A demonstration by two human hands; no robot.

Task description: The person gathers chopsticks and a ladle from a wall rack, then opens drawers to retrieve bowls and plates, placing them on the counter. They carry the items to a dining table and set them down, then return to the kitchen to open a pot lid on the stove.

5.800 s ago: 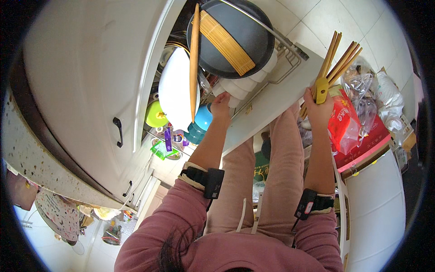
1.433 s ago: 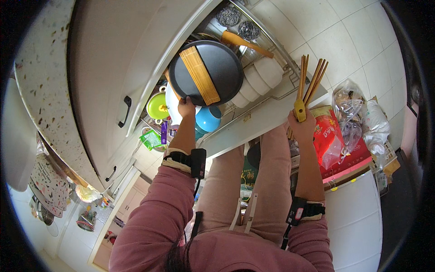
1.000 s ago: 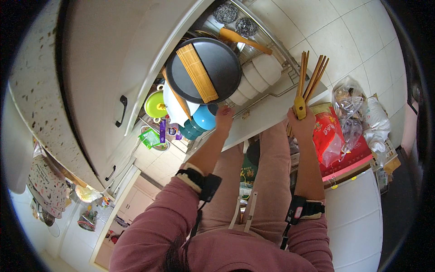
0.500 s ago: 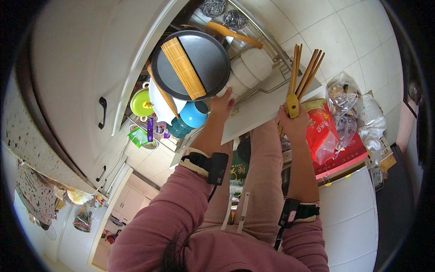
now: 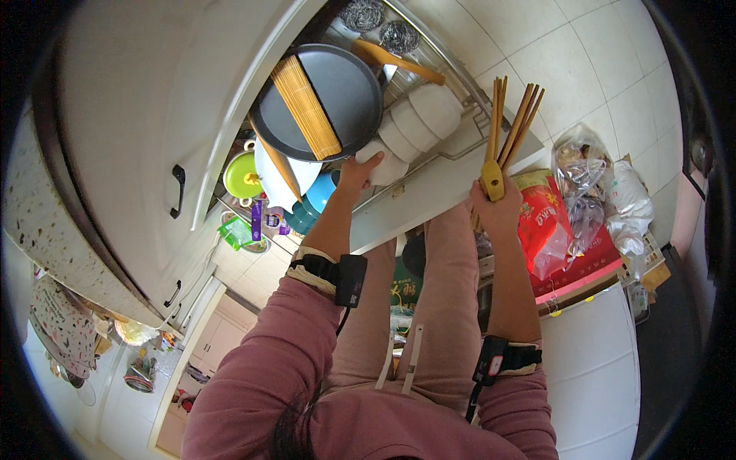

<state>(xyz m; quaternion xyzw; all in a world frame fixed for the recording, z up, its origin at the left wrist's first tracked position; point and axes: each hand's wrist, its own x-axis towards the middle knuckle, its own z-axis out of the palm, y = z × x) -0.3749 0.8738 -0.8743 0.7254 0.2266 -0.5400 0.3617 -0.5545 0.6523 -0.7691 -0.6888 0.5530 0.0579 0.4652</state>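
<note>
Holding chopsticks [image 5: 509, 149] and a yellow holed piece [image 5: 491, 181] in the right grip [image 5: 497, 205], right of the dark pan [image 5: 349, 92]. Touching a white bowl [image 5: 392, 165] just below-right of the pan with the left grip [image 5: 356, 172]; can't tell if clamped. Can see printed characters on a red bag [image 5: 543, 222] well right of the pan, lettering on a green package [image 5: 406, 282] below it.

Dressed in dusty-pink long-sleeved top [image 5: 253, 368], 7 o'clock | in paler pink trousers [image 5: 445, 276], 5 o'clock, with flat white drawstrings [image 5: 414, 360] | strapped at 8 o'clock with cream-padded black band [image 5: 313, 265], black box [image 5: 351, 280], black cable [image 5: 343, 320] | banded likewise at half past 4, with red-and-white mark [image 5: 496, 364] on second box [image 5: 484, 356]
</note>
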